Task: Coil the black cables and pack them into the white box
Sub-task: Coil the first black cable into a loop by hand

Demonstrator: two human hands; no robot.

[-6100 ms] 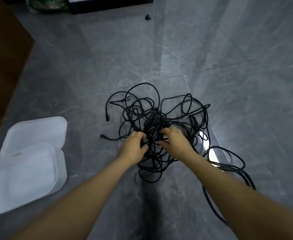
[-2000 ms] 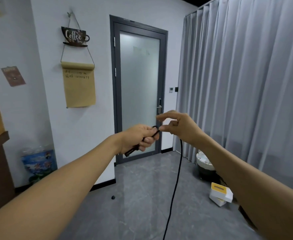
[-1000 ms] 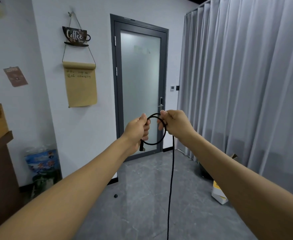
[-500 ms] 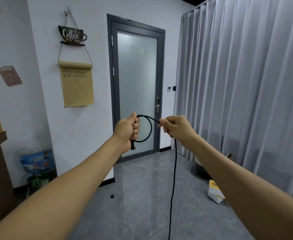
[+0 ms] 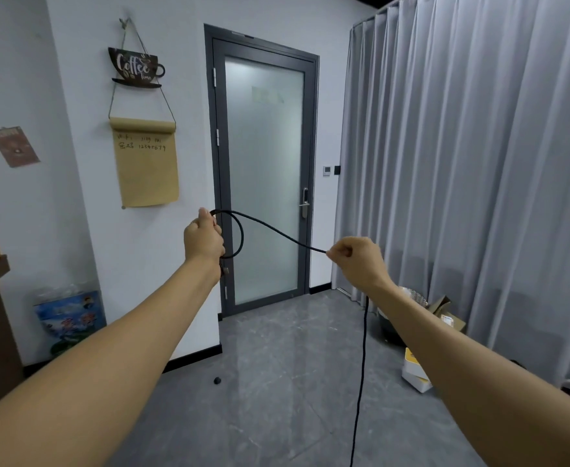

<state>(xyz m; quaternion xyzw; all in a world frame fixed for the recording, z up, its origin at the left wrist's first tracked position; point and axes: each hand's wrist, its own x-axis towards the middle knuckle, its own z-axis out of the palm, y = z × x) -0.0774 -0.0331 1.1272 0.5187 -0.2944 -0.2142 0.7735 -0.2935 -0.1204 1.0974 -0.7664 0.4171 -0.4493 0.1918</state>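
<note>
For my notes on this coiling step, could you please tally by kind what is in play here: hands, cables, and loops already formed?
Hands: 2, left hand and right hand, each gripping the cable
Black cable: 1
Formed loops: 1, at the left hand
Total: 4

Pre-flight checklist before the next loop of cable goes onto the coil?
1. Left hand grips the started coil: ok, one loop of the black cable hangs from its fist.
2. Right hand pinches the cable: ok, held at the fingertips.
3. Span between the hands free of knots: ok, it runs in one smooth line.
4. Slack below the right hand free to feed: cannot tell, the cable drops out of frame.
5. Plug end secured: ok, it hangs just below the left fist.
6. White box within reach: cannot tell, not in view.
</note>
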